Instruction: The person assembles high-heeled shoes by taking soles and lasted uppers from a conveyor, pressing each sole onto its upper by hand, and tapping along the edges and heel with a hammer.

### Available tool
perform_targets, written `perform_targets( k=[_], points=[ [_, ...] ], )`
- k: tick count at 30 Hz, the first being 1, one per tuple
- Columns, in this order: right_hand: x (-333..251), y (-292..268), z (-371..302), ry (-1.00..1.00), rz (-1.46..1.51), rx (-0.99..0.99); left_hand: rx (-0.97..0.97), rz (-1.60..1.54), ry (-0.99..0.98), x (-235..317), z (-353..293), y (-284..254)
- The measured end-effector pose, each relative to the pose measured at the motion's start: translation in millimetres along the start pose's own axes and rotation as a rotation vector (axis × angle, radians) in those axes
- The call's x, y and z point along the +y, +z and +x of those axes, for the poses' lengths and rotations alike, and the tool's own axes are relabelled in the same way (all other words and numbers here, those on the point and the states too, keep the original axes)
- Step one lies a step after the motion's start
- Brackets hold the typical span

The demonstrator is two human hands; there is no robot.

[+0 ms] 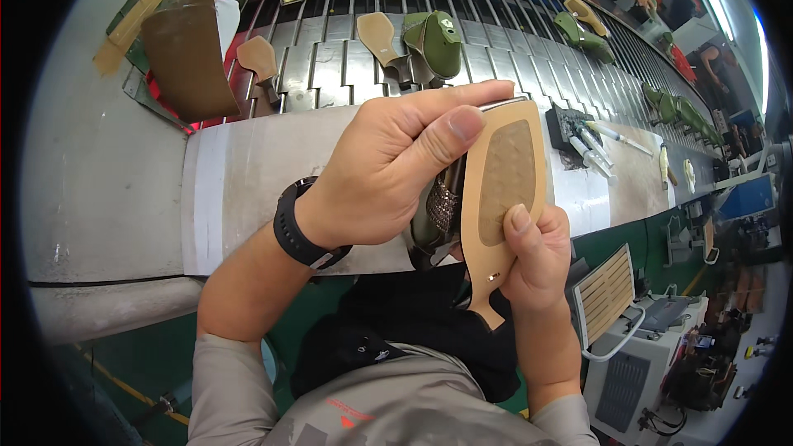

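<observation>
Both of my hands grip a dark shoe (443, 206) with a sparkly band on its side, held above the near edge of the bench. Its tan sole (504, 186) is turned toward me and bears a large, greyish-brown oval patch. My left hand (396, 161) wraps the left side near the upper end, thumb pressed at the sole's edge. Lower down, my right hand (537, 260) grips the opposite edge, its thumb lying over the sole. The narrow end of the sole points down toward my lap. Fingers behind the shoe are hidden.
Across the bench (248, 149) runs a slatted metal conveyor (330, 74) carrying tan soles with heels (378, 37) and green shoe lasts (434, 43). Syringes (593, 151) lie by a black block (566, 125) at right. A brown sheet (190, 58) stands left; other people work far right.
</observation>
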State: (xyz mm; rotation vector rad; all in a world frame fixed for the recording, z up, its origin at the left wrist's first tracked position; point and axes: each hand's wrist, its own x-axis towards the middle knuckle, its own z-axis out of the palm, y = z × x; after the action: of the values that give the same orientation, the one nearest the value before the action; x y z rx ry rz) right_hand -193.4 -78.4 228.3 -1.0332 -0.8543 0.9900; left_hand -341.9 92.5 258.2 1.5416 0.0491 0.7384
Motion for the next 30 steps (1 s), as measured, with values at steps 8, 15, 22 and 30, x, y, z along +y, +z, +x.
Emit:
perform_targets(
  k=[8,15,22,30],
  points=[
    [-3,0,3,0.020,-0.047,0.006,-0.005,0.090,0.018,2,-6,0],
    [-9,8,1,0.029,-0.084,0.028,-0.016,-0.116,0.023,2,-16,9],
    [-20,24,-15,0.075,-0.129,-0.003,0.087,-0.172,-0.064,26,-37,16],
    [2,44,-38,-0.330,-0.352,-0.073,0.277,0.032,-0.019,59,-80,27]
  ],
)
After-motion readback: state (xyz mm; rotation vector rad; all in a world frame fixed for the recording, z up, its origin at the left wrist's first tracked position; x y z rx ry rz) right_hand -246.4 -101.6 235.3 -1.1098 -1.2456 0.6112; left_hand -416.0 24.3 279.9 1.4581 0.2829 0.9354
